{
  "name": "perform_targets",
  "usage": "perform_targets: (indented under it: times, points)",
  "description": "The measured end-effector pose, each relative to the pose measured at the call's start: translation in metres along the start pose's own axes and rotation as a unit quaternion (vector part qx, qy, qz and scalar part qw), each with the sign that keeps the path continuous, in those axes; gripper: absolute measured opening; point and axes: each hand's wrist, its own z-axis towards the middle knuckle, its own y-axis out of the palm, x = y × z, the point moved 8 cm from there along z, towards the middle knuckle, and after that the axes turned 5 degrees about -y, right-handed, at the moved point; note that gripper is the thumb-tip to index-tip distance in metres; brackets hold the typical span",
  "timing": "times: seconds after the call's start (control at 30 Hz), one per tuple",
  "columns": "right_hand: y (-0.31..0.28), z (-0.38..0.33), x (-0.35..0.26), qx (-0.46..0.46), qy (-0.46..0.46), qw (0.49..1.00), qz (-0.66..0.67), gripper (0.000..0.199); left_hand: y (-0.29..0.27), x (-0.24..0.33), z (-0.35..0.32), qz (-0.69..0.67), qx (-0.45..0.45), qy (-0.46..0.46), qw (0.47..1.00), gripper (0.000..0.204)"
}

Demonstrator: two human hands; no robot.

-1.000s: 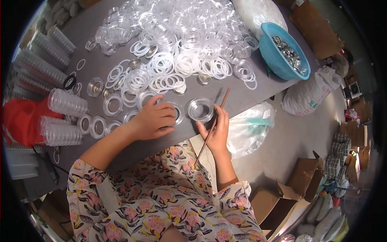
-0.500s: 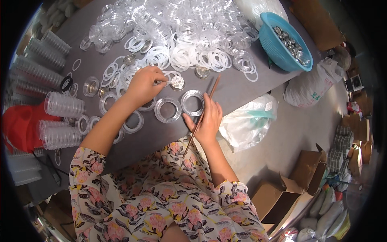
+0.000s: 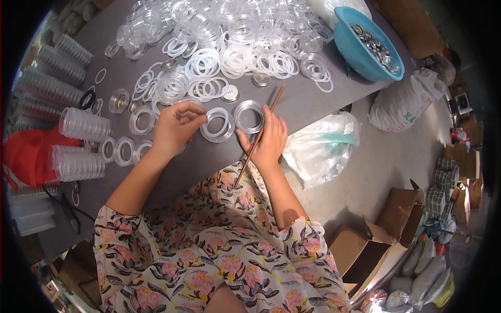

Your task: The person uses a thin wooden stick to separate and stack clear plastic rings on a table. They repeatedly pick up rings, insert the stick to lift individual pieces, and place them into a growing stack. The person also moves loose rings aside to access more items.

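Note:
My left hand [image 3: 180, 127] is closed, thumb and forefinger pinching the edge of a thin white sealing ring [image 3: 230, 124]. That ring lies over a round clear plastic piece [image 3: 215, 140] on the table. In my right hand [image 3: 269, 136] a slim brown stick [image 3: 280, 93] slants between thumb and fingers. The same hand rests against the side of another round clear plastic piece [image 3: 239, 124]. Just beyond lies a silver perforated disc [image 3: 229, 93]. Loose white rings [image 3: 203, 63] are heaped farther back.
A big pile of clear plastic parts [image 3: 242, 28] covers the table's far side. A blue basket [image 3: 355, 57] of metal caps stands at the far right corner. Stacked clear parts [image 3: 83, 125] and a red cloth [image 3: 34, 159] are on the left. Cardboard boxes [image 3: 347, 250] sit lower right.
My left hand has brought the white ring from beside the perforated disc nearer to me, onto the left clear piece. My right hand still holds the stick in nearly the same place.

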Motion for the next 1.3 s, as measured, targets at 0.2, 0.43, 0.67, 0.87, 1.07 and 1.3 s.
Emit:
perform_targets:
  times: [0.2, 0.43, 0.67, 0.87, 1.07, 1.3]
  points:
    - [0.000, 0.001, -0.001, -0.002, -0.001, 1.000, 0.001, 0.074, 0.002, 0.011, -0.004, 0.245, 0.058, 0.143, 0.957, 0.008]
    - [-0.002, 0.002, -0.001, 0.006, 0.006, 1.000, 0.006, 0.073, 0.020, 0.045, 0.017, 0.354, 0.066, 0.272, 0.893, 0.013]
    - [-0.003, 0.002, -0.001, -0.003, 0.000, 1.000, 0.012, 0.076, 0.028, 0.043, 0.054, 0.416, 0.063, 0.295, 0.858, 0.018]
    - [-0.001, 0.001, 0.002, -0.010, 0.019, 1.000, 0.013, 0.080, 0.051, 0.082, 0.005, 0.336, 0.083, 0.494, 0.798, 0.020]
    - [-0.001, -0.001, 0.004, -0.002, 0.025, 0.999, 0.035, 0.084, 0.066, 0.065, 0.009, 0.216, 0.006, 0.371, 0.903, 0.019]
    - [-0.003, 0.001, 0.003, 0.006, 0.030, 0.999, 0.041, 0.087, 0.059, 0.025, 0.039, -0.002, -0.068, 0.030, 0.997, 0.022]
